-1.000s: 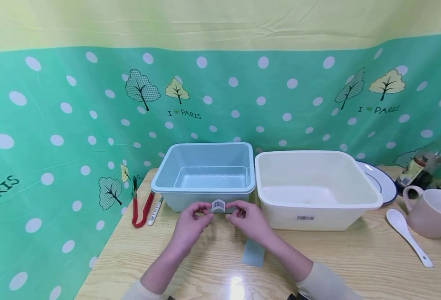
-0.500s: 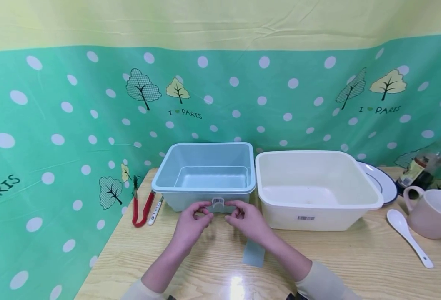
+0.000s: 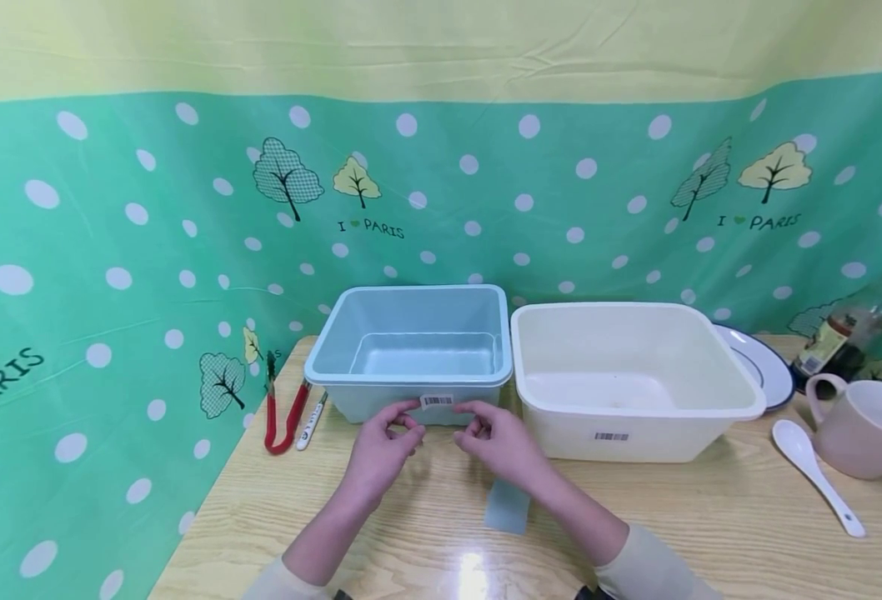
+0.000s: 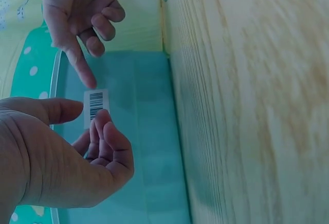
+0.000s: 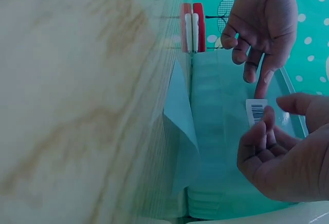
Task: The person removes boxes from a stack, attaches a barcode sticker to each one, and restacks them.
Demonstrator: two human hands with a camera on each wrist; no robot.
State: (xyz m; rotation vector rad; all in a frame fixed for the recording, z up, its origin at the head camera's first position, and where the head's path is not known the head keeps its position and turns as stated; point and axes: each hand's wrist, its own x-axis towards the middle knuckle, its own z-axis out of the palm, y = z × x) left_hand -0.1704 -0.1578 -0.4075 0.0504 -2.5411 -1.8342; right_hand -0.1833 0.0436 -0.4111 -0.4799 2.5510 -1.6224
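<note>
A white barcode sticker (image 3: 437, 401) lies flat against the front wall of the light blue plastic bin (image 3: 366, 404), just under its rim. My left hand (image 3: 384, 450) has its index fingertip at the sticker's left end, thumb held apart. From the other side, my right hand (image 3: 503, 442) points its index finger at the right end, other fingers loosely bent. In the left wrist view the straight index finger of the right hand (image 4: 77, 18) meets the sticker's edge (image 4: 96, 103). Below the right wrist, a blue-grey slip of paper (image 3: 508, 506) sits on the table.
A white bin (image 3: 561, 433) with its own barcode stands right of the blue one. Red-handled tongs (image 3: 283, 425) and a marker (image 3: 310, 423) lie at left. A plate (image 3: 767, 367), bottle (image 3: 834, 342), pink mug (image 3: 872, 429) and white spoon (image 3: 816, 475) are at right.
The sticker, bowed between both hands a second ago, has met the bin's front wall and flattened on it. My fingertips have eased slightly apart at its ends.
</note>
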